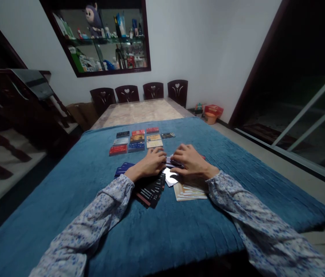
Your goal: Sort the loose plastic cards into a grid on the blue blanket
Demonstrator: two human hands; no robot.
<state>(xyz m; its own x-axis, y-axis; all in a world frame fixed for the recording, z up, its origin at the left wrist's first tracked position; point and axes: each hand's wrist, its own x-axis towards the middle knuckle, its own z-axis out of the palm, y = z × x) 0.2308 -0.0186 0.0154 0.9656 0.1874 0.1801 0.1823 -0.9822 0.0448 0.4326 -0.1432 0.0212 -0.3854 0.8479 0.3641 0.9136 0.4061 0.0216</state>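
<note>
A small bunch of white cards (169, 177) lies between my hands, its lower part glaring brightly. My left hand (150, 163) reaches over from the left, its bent fingers closed at the left edge of this bunch. From the other side my right hand (192, 163) grips the bunch, thumb below and fingers above. Beneath my left wrist is a fan of black cards (150, 192), with blue cards (122, 168) partly hidden beside it. A spread of cream and white cards (191, 193) sits under my right hand. A bit of red shows past my right fingers.
Farther off, rows of cards stand grouped by colour, with red cards (118, 149), blue cards (136, 147), pale cards (154, 141) and a dark card (168, 135) among them. A blue cloth (93, 207) covers the near table. Several chairs (177, 91) line the far end.
</note>
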